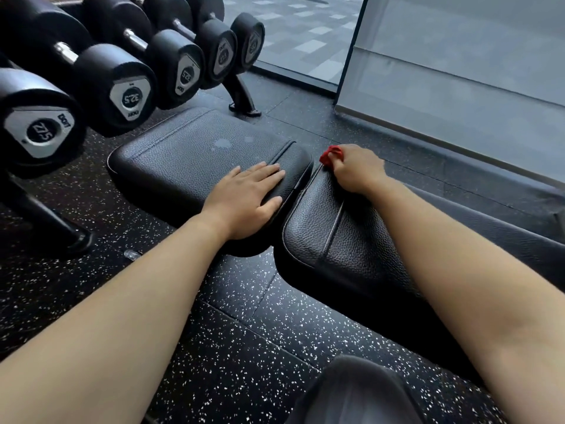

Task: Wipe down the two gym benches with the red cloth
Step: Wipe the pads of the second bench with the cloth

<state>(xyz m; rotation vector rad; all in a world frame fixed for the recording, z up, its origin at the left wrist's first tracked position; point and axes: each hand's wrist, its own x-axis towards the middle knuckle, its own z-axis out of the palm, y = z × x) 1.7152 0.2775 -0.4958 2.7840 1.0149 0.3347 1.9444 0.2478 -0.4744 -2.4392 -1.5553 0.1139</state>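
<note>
Far left, dumbbells (113,90) sit on a rack, well apart from the work. Next comes the left bench (183,148), a flat black pad with a grained, leather-like skin; 2 faint damp spots (221,144) show near its middle, so that skin is probably slick where wet. The left grip (247,197) lies flat on the pad's near right corner, fingers straight and close together, holding nothing and seemingly steadying the pad. Just beside it, across a narrow gap, is the right bench (336,237), its padded end rounded and stitched. At that pad's far edge the right grip (357,169) is curled round the cloth (330,156), which is bunched so that only a red tuft sticks out on the left. The cloth looks light, soft and limp, so it should be held balled in the palm with a wad left free underneath to press flat on the firm, heavy pads. Glass (458,71) stands far right.
</note>
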